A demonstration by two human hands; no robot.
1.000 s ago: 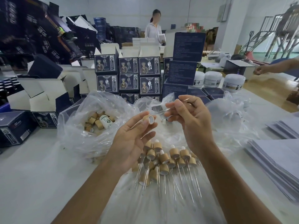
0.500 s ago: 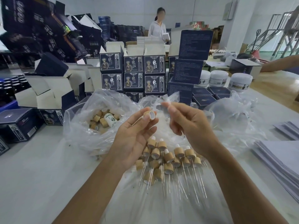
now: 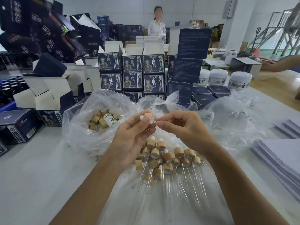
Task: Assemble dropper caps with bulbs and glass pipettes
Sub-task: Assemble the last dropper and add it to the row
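My left hand (image 3: 131, 137) pinches a bamboo-coloured dropper cap (image 3: 148, 118) with a white bulb, its open end facing right. My right hand (image 3: 183, 129) pinches a thin glass pipette (image 3: 159, 119) whose end sits at the cap's opening; most of the pipette is hidden by my fingers. Below my hands lies a pile of assembled droppers (image 3: 168, 159) with glass tubes pointing toward me, on clear plastic sheet (image 3: 162, 200). A clear bag of loose caps (image 3: 100, 122) sits at the left, with a small white bottle among them.
Stacked dark-blue product boxes (image 3: 132, 73) and open cartons (image 3: 43, 95) stand behind the bags. White jars (image 3: 218, 77) sit at the back right, paper stacks (image 3: 279, 155) at the right. A person stands far back; another person's arm (image 3: 279, 64) reaches in at the right.
My right hand has come left and brought the pipette's end to the cap's opening. My left hand has turned the cap so its bulb points left.
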